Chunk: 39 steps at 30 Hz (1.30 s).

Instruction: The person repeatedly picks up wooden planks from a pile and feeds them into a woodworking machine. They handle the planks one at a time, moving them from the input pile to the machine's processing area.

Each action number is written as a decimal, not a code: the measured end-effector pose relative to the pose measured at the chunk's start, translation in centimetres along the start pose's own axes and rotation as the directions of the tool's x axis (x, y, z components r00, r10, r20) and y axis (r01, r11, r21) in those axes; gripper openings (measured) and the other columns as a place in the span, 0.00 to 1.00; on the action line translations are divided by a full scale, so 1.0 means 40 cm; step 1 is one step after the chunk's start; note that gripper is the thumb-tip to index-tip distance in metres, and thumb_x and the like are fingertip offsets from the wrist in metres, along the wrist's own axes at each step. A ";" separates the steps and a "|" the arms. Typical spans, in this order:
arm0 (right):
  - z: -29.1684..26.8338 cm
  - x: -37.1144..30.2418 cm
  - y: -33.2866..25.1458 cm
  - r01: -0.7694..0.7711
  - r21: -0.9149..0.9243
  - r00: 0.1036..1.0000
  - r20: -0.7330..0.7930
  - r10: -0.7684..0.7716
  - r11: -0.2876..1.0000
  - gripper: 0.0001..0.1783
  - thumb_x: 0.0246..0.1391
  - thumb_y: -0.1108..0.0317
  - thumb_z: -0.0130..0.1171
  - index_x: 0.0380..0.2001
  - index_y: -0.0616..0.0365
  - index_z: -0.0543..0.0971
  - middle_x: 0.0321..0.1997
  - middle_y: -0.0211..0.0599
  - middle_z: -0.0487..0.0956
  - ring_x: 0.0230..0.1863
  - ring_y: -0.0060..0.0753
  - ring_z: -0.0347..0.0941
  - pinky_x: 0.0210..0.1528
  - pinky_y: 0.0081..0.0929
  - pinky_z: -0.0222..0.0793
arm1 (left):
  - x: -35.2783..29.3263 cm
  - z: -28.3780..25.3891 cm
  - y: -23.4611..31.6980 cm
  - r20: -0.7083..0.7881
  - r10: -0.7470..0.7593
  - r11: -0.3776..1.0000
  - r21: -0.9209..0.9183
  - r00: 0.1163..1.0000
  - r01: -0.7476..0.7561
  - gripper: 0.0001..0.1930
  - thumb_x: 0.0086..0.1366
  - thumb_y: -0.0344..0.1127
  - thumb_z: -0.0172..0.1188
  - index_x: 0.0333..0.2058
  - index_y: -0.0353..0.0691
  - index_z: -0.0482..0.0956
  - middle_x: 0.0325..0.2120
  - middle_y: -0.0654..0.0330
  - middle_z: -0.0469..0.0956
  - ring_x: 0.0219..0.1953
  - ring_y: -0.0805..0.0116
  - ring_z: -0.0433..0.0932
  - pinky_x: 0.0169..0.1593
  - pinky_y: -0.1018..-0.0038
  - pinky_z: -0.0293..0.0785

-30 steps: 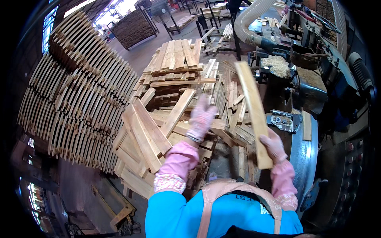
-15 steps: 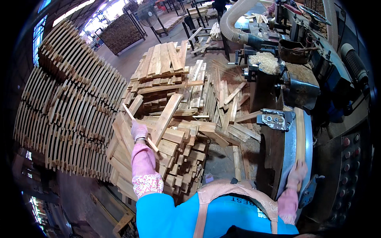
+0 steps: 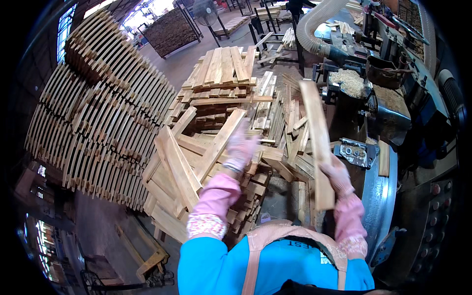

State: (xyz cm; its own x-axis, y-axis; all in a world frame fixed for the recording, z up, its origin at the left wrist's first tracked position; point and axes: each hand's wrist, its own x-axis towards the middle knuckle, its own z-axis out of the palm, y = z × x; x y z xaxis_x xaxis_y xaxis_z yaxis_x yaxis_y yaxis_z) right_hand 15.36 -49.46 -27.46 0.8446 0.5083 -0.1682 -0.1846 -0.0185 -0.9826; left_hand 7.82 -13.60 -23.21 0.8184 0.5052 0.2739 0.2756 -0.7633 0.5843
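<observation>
My right hand [image 3: 337,176], in a pink glove, grips a flat wooden board [image 3: 318,142] near its lower part. The board stands nearly upright in the air, between the wood pile and the machine. My gloved left hand [image 3: 242,146] is slightly blurred, its fingers stretched away from the palm. It hovers over the right side of the wood pile, with no board in it. Close beside it, a loose board [image 3: 220,145] lies slanted across the pile [image 3: 172,209]. Another wooden piece [image 3: 384,160] rests on the machine's curved metal table [image 3: 373,196], past my right hand.
Tall stacks of wooden strips [image 3: 98,142] rise at the left. A woodworking machine with a clamp block [image 3: 355,151], wood shavings [image 3: 350,82] and a ribbed hose [image 3: 317,27] stands at the right. A button panel [image 3: 432,221] is at far right. Offcuts [image 3: 297,118] lie behind the held board.
My right hand has left the machine table and now holds a board up to its left. My left hand has let go of a board on the pile and moved right.
</observation>
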 end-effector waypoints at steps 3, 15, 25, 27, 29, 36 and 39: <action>-0.165 -0.244 0.105 -0.123 0.241 0.924 -0.326 0.199 0.963 0.35 0.55 0.72 0.64 0.67 0.64 0.72 0.58 0.37 0.81 0.55 0.28 0.77 0.60 0.28 0.73 | 0.042 -0.201 -0.206 -0.204 -0.129 0.872 0.442 0.970 0.209 0.37 0.56 0.48 0.67 0.62 0.34 0.73 0.51 0.43 0.80 0.57 0.45 0.78 0.62 0.57 0.74; -0.485 -0.462 0.406 -0.576 -0.799 0.679 -0.586 -0.442 0.174 0.24 0.60 0.65 0.62 0.60 0.53 0.77 0.60 0.54 0.76 0.59 0.62 0.70 0.62 0.51 0.67 | -0.014 -0.416 -0.570 -0.114 -0.704 0.702 0.039 0.701 0.711 0.40 0.52 0.32 0.70 0.65 0.40 0.65 0.60 0.43 0.72 0.62 0.49 0.74 0.61 0.58 0.76; -0.068 0.165 0.087 0.120 -0.333 0.940 -0.265 -0.215 0.935 0.20 0.63 0.61 0.58 0.54 0.60 0.81 0.48 0.42 0.85 0.51 0.41 0.80 0.56 0.36 0.74 | -0.080 -0.058 0.178 -0.178 -0.117 0.534 -0.841 0.977 -0.089 0.47 0.61 0.32 0.71 0.74 0.39 0.53 0.61 0.54 0.71 0.59 0.60 0.73 0.64 0.69 0.72; 0.129 0.126 0.030 -0.062 0.164 0.970 0.244 0.021 0.985 0.24 0.65 0.55 0.63 0.58 0.58 0.79 0.49 0.31 0.83 0.50 0.28 0.77 0.55 0.27 0.73 | -0.113 0.040 0.216 -0.032 -0.071 0.443 -0.896 0.997 0.003 0.41 0.66 0.30 0.68 0.73 0.34 0.56 0.60 0.54 0.72 0.55 0.65 0.75 0.57 0.71 0.75; 0.126 0.092 0.025 -0.070 0.302 0.960 0.280 -0.019 0.951 0.33 0.62 0.49 0.70 0.62 0.59 0.77 0.51 0.25 0.81 0.50 0.19 0.74 0.55 0.24 0.72 | -0.136 0.135 0.273 0.052 0.016 0.445 -0.895 0.998 0.040 0.40 0.67 0.29 0.67 0.72 0.31 0.56 0.58 0.53 0.72 0.53 0.67 0.76 0.53 0.74 0.77; -0.271 -0.401 0.103 -0.264 -0.215 0.844 -0.523 0.117 0.940 0.32 0.61 0.61 0.63 0.68 0.52 0.74 0.57 0.38 0.83 0.57 0.29 0.77 0.60 0.30 0.72 | -0.160 0.244 0.133 0.083 0.065 0.618 -0.786 0.994 0.025 0.35 0.71 0.27 0.61 0.72 0.37 0.57 0.45 0.54 0.79 0.39 0.68 0.80 0.40 0.74 0.79; -0.301 -0.654 0.210 -0.524 -0.706 0.654 -0.692 -0.305 0.476 0.24 0.53 0.64 0.64 0.56 0.47 0.81 0.44 0.47 0.81 0.50 0.58 0.76 0.54 0.51 0.71 | -0.165 0.257 0.113 0.228 -0.164 0.393 -0.878 0.960 0.275 0.34 0.69 0.24 0.61 0.71 0.37 0.58 0.38 0.57 0.79 0.29 0.70 0.79 0.32 0.76 0.80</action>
State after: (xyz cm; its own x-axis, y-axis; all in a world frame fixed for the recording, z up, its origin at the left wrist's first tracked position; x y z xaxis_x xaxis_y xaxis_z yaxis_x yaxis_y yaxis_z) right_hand -2.23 -73.27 -32.25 0.9567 -0.2573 0.1359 -0.1757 -0.8830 -0.4353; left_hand 8.86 -24.51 -30.22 0.8553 0.5180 -0.0067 -0.1091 0.1927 0.9752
